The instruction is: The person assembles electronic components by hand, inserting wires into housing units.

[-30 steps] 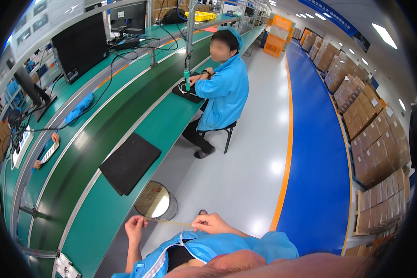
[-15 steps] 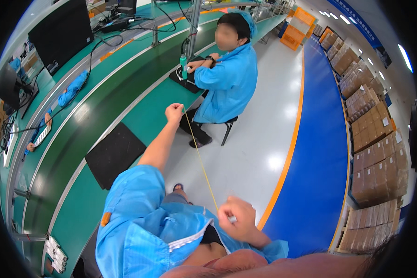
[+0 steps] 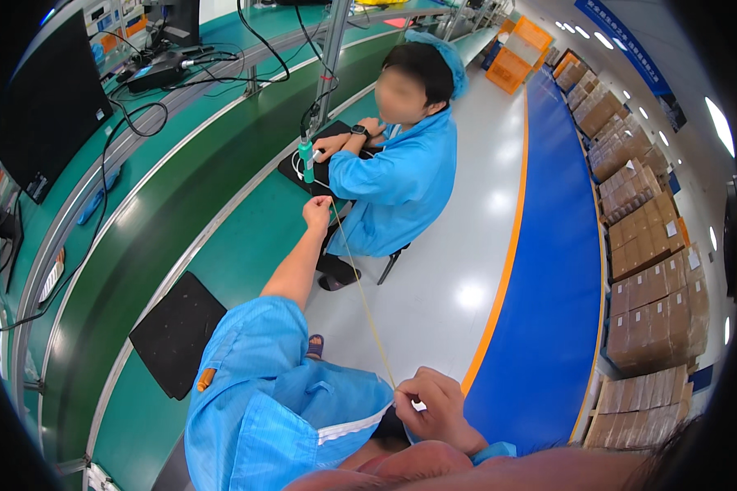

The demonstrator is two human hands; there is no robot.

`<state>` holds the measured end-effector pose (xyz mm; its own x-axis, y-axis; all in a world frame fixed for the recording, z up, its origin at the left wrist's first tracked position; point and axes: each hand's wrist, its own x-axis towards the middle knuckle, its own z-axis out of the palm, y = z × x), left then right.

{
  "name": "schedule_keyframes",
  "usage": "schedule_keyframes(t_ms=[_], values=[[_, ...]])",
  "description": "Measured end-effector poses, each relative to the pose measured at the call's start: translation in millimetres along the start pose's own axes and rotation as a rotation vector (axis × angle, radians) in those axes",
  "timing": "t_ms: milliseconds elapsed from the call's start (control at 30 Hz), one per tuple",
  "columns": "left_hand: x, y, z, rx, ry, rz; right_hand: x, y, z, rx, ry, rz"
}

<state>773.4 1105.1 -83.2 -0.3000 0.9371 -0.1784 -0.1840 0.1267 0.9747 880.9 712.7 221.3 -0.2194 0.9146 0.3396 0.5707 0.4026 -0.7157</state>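
Holding a thin, taut yellow strand [image 3: 360, 286] between hands [image 3: 317, 213].

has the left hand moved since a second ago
Yes: judged against the black mat, the left hand has gone forward, from the near side of the mat to beyond it, toward the seated co-worker.

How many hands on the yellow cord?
2: the left hand at the far end of the yellow cord, the right hand at its near end, close to the body. None appear hidden.
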Motion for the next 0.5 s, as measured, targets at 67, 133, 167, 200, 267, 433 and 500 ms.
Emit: schedule_keyframes(t_ms=[67,133,167,200,267,433,500], values=[[6,-3,-4,-0.030,-0.004,-0.016,18,11,3,0.007,-0.020,0.011],[11,-2,-1,-0.064,0.014,-0.068,28,22,5,0.029,-0.019,0.005],[11,-3,-2,-0.065,0.022,-0.074,32,26,4,0.031,-0.029,0.006],[14,-5,-3,-0.047,0.031,-0.090,37,29,3,0.035,-0.044,0.003],[19,-9,-9,-0.030,0.048,-0.105,45,35,2,0.044,-0.066,-0.006],[14,-14,-13,0.010,0.072,-0.115,59,51,-6,0.085,-0.103,-0.106],[11,-19,-17,0.039,0.064,-0.122,62,54,-9,0.081,-0.136,-0.114]])
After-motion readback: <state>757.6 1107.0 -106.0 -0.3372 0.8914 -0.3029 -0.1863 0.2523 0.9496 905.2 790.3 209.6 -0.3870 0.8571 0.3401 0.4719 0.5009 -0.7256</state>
